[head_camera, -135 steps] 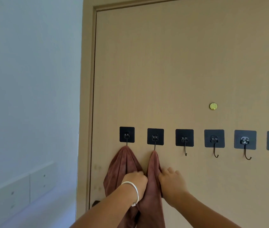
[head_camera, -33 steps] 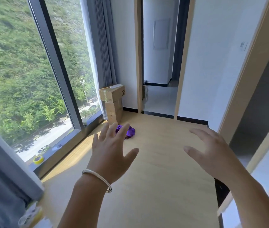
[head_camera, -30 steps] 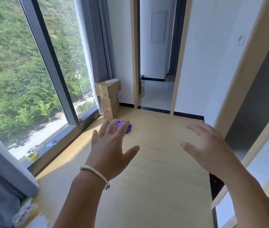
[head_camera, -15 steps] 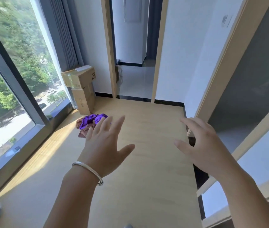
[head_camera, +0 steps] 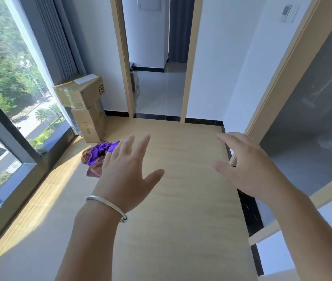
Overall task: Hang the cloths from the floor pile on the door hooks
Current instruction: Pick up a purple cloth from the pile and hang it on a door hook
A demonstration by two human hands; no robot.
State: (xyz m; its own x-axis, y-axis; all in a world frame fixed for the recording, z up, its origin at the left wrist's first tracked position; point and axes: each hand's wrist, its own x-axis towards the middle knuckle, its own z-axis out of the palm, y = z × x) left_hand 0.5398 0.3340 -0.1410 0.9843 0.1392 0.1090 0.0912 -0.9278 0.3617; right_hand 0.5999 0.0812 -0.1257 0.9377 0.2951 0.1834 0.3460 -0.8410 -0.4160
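Left hand: your left hand (head_camera: 127,173) is held out in front of you with fingers spread and nothing in it, a silver bangle (head_camera: 108,205) on the wrist.

Right hand: your right hand (head_camera: 248,169) is off to the other side, well apart from the left, fingers relaxed and a bit spread, also carrying nothing.

Cloth pile: the cloth pile (head_camera: 98,156) sits on the floor just past your left fingertips as the camera sees it, partly hidden behind them. It's really further away and lower down, so you're not touching it yet. Purple cloth on top, brownish-pink ones under and beside it.

How it'll handle: looks soft, light and floppy, all crumpled together. My guess is one piece will drag its neighbours along if you grab deep.

Where to grab: I'd pinch a raised fold of the purple one on top and lift it clear, then find a corner or edge for the hook.

Beyond the pile: stacked cardboard boxes (head_camera: 84,104) stand right behind it, near the window (head_camera: 4,82), so that side is tight.

Open room: bare wooden floor (head_camera: 171,209) runs under and between both hands, plenty of space to step in and crouch.

Right of your right hand: a door frame (head_camera: 282,78) edge and a dark threshold strip, mind that when you swing round.

Hooks: not in view right now.
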